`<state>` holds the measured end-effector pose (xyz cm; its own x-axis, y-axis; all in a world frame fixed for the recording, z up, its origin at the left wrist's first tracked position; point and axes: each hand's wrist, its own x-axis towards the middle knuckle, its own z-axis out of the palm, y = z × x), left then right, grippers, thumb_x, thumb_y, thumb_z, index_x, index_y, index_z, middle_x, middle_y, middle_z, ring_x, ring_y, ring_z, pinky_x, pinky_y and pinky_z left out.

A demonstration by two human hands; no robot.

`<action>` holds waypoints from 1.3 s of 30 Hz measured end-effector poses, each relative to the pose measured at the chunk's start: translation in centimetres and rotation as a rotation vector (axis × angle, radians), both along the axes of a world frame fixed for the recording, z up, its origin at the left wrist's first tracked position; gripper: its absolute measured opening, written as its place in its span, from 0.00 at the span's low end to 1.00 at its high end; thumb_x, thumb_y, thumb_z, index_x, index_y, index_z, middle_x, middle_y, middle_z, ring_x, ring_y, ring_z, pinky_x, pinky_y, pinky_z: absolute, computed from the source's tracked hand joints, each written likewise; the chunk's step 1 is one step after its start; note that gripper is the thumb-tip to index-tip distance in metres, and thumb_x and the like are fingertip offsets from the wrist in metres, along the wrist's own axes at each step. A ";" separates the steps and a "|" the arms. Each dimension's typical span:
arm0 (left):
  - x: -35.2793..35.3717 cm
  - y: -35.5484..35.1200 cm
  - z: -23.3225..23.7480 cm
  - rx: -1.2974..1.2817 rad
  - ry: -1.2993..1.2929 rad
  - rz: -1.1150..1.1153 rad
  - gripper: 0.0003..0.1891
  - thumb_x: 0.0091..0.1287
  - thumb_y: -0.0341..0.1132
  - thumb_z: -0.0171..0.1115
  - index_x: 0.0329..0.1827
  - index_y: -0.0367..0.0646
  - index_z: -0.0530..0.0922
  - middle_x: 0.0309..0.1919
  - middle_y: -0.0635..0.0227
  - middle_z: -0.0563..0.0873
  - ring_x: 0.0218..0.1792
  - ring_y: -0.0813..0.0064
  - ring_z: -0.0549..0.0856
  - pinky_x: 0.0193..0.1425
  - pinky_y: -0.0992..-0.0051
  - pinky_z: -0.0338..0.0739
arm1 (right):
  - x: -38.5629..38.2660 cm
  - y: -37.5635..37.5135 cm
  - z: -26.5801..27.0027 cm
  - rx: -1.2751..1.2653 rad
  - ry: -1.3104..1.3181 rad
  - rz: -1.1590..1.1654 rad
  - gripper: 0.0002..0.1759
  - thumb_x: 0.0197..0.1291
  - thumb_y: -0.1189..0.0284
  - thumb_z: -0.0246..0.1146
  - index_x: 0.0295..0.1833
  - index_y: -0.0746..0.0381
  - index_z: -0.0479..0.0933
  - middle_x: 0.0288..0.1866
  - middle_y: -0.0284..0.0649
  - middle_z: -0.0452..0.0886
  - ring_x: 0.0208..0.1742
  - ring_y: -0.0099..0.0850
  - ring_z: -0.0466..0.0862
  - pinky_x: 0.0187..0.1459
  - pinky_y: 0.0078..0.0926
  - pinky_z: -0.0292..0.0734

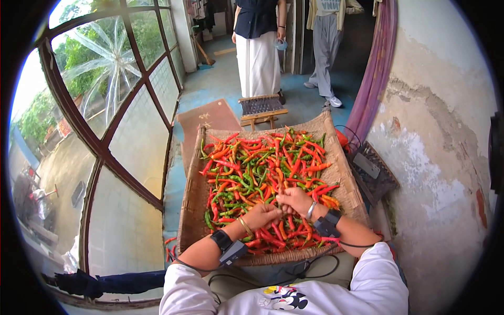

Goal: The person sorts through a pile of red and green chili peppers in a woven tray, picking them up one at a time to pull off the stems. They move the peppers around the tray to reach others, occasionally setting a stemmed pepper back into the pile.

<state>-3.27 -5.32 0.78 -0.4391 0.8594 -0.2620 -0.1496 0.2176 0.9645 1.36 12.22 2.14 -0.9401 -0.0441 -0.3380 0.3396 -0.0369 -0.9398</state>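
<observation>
A large woven basket tray (190, 215) lies in front of me, filled with red, orange and green chili peppers (247, 173). Over its near half my two hands meet, fingertips almost touching. My left hand (262, 215), with a gold bangle at the wrist, is closed in a pinch. My right hand (295, 201), with a silver bangle, is closed too. Between them is a chili pepper (281, 184), mostly hidden by the fingers; its orange-brown end seems to stick up past my right hand. More peppers lie under and around both hands.
Beyond the tray stands a low stool (260, 106) beside a brown board (207, 123). Two people stand farther back. A dark woven seat (370, 170) is at the right, by the peeling wall (420, 157). Framed windows (126, 215) line the left; cables hang near my forearms.
</observation>
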 end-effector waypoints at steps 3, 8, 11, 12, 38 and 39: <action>-0.8 -0.2 0.4 0.051 0.010 0.269 0.20 0.67 0.47 0.46 0.30 0.38 0.76 0.20 0.70 0.80 0.16 0.84 0.74 0.21 0.83 0.69 | -2.8 1.1 1.4 0.029 0.050 -0.134 0.14 0.58 0.62 0.57 0.32 0.63 0.72 0.19 0.33 0.75 0.15 0.18 0.72 0.16 0.13 0.65; -2.0 -0.8 -0.6 -0.130 0.674 0.228 0.19 0.61 0.48 0.53 0.28 0.38 0.78 0.22 0.59 0.80 0.23 0.67 0.81 0.29 0.70 0.75 | -6.9 3.0 3.2 -0.273 0.069 -0.455 0.23 0.58 0.53 0.54 0.40 0.65 0.70 0.23 0.37 0.77 0.19 0.20 0.74 0.16 0.15 0.67; -1.4 -0.8 0.2 -0.487 1.037 -0.087 0.15 0.54 0.45 0.57 0.33 0.43 0.80 0.32 0.59 0.82 0.35 0.60 0.81 0.38 0.63 0.76 | -5.1 1.3 1.6 0.021 0.012 -0.141 0.19 0.58 0.57 0.55 0.41 0.64 0.72 0.23 0.35 0.77 0.21 0.21 0.76 0.17 0.16 0.69; -1.3 -0.9 0.1 -0.482 1.044 -0.079 0.15 0.54 0.45 0.57 0.33 0.43 0.80 0.32 0.59 0.82 0.35 0.60 0.81 0.38 0.63 0.76 | -3.9 0.3 1.5 0.209 0.004 0.017 0.15 0.58 0.61 0.55 0.38 0.63 0.74 0.23 0.34 0.77 0.22 0.20 0.76 0.17 0.15 0.69; -1.1 -0.9 1.6 -0.594 1.119 -0.718 0.11 0.48 0.47 0.63 0.30 0.52 0.81 0.28 0.69 0.83 0.33 0.65 0.82 0.35 0.66 0.74 | 2.5 -3.9 -2.7 1.210 0.034 0.709 0.17 0.49 0.55 0.59 0.34 0.58 0.77 0.27 0.41 0.80 0.37 0.39 0.80 0.39 0.36 0.73; -1.3 -0.9 1.9 -0.580 1.084 -0.694 0.13 0.48 0.46 0.62 0.33 0.50 0.81 0.30 0.66 0.83 0.34 0.65 0.82 0.37 0.67 0.75 | 2.4 -3.9 -2.9 1.155 0.007 0.683 0.17 0.49 0.56 0.58 0.32 0.60 0.78 0.28 0.44 0.80 0.37 0.41 0.80 0.39 0.37 0.73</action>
<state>-4.61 -6.25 2.65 -0.1856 0.8693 -0.4581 0.8982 0.3391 0.2796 3.74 8.29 -0.72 -0.8463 -0.1966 -0.4952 -0.0330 0.9470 -0.3195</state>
